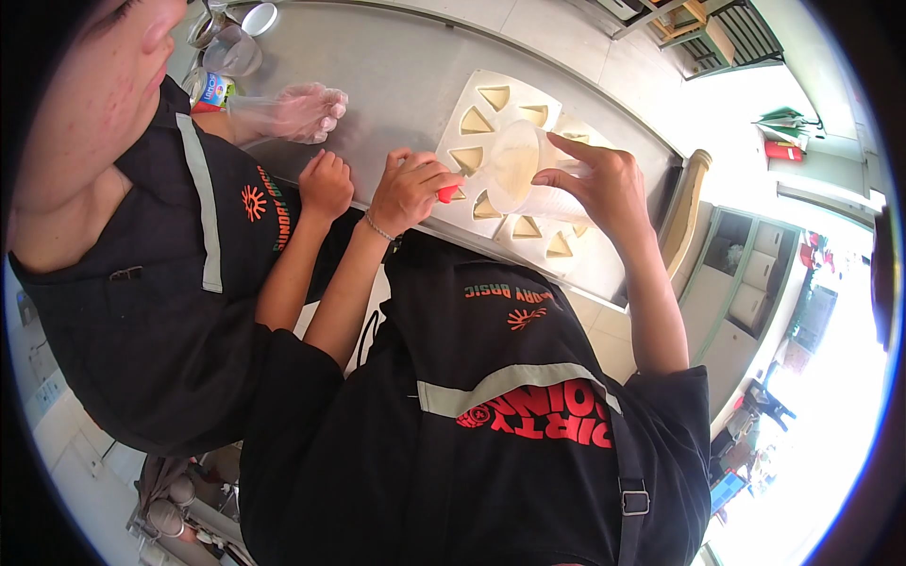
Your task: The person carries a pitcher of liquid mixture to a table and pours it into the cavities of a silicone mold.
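Note:
My right hand (pixel 604 179) grips a translucent plastic cup (pixel 514 165) between thumb and fingers. The cup is tilted above a pale mould (pixel 472 141) with several wedge-shaped cavities, and its inside looks pale yellow. My left hand (pixel 406 189), with a bracelet at the wrist, closes around a small red object (pixel 447 194) at the mould's near edge. Most of that object is hidden by my fingers, so its kind is unclear. Both my hands are bare. The cup and my right hand cover part of the mould.
Close on my left stands a person in a black apron, with one gloved hand (pixel 316 111) and one bare hand (pixel 326 184) over the metal table (pixel 396 66). A clear container (pixel 233 52) and a labelled can (pixel 215 90) stand at the far left. A cabinet (pixel 736 283) is at right.

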Available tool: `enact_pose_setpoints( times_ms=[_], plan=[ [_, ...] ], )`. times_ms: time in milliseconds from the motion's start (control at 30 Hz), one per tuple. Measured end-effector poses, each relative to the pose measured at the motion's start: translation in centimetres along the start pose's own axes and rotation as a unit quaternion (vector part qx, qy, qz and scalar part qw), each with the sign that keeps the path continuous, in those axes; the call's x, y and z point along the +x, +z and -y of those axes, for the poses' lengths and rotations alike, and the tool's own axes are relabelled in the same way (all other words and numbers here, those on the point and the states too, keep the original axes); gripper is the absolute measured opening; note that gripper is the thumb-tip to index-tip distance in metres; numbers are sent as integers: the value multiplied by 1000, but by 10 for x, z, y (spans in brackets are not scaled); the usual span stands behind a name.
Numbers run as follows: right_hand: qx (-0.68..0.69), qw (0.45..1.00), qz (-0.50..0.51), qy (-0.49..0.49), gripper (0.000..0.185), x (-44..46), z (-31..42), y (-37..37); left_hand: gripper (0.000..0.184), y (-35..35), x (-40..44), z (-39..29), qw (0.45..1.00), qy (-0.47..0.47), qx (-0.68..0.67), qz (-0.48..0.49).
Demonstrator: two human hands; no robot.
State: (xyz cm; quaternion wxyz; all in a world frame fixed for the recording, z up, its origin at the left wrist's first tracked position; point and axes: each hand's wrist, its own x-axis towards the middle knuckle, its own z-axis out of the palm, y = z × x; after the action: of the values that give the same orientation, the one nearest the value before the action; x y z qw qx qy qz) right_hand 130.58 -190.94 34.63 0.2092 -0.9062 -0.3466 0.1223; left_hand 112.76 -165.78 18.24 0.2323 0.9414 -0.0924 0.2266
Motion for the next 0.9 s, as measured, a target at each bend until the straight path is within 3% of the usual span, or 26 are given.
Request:
enact_pose_setpoints(
  times_ms=[300, 433, 633, 900],
  plan=[
    [62, 998, -26, 13, 66, -5, -11, -8, 42, -9, 0, -6, 997, -20, -10, -69],
    [135, 989, -50, 12, 65, -9, -15, -14, 44, -4, 1, -4, 997, -24, -7, -70],
    [137, 986, -50, 81, 62, -15, -11, -29, 46, 1, 2, 1, 999, -20, -10, -48],
    [164, 980, -73, 86, 62, -18, -13, -34, 42, -4, 3, 2, 1000, -13, -3, -28]
  ],
)
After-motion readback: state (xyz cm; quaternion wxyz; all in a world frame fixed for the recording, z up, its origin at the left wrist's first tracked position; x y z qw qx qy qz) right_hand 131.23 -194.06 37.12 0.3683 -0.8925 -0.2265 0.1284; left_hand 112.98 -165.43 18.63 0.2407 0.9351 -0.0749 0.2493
